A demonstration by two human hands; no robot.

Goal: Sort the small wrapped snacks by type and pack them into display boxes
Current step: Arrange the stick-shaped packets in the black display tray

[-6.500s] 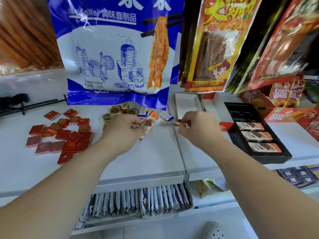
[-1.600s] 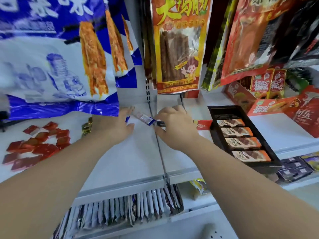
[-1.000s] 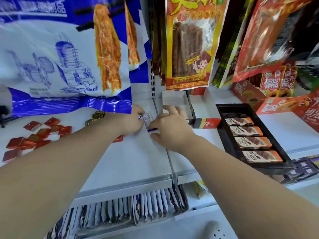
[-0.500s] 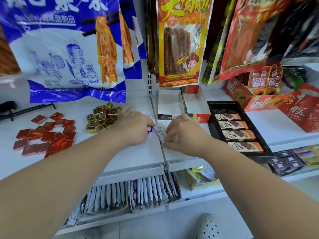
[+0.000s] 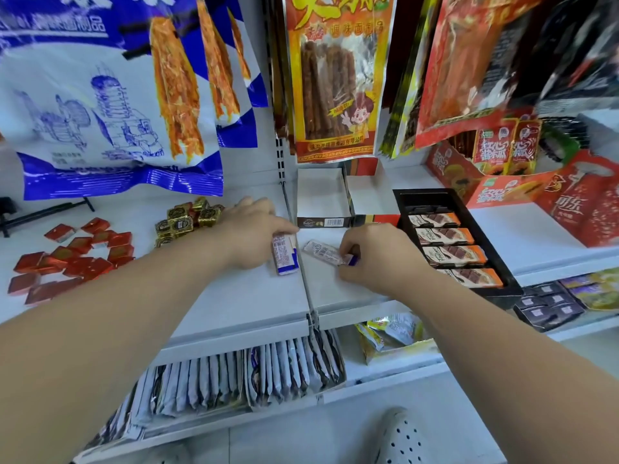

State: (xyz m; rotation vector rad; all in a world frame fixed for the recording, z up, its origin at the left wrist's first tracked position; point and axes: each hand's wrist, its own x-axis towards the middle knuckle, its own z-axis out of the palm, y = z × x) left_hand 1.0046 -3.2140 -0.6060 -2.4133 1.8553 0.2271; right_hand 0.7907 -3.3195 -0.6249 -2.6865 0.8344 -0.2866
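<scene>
Gripping a short stack of blue-and-white wrapped bars (image 5: pixel 284 254) in the left hand (image 5: pixel 254 236), with the fingers (image 5: pixel 283 227) curled over its top, low on the white shelf (image 5: pixel 254 296) just left of the seam. Pinching a single bar (image 5: pixel 323 252) of the same kind by one end in the right hand (image 5: pixel 371 256), thumb and fingertips narrow around the wrapper, just right of the seam. Well apart from the gold-wrapped squares (image 5: pixel 187 217) and red-wrapped squares (image 5: pixel 73 252) at the left. Close in front of an open white display box (image 5: pixel 321 192), apparently bare inside, and beside a black tray (image 5: pixel 502 262) lined with orange chocolate bars (image 5: pixel 449 236). Probably light, thin and slick in crinkly film, perhaps brittle within. Best taken across the long edges rather than the crimped ends, squared into the stack before lowering into the white box. Loose stack likely to fan out under a slack grip.
</scene>
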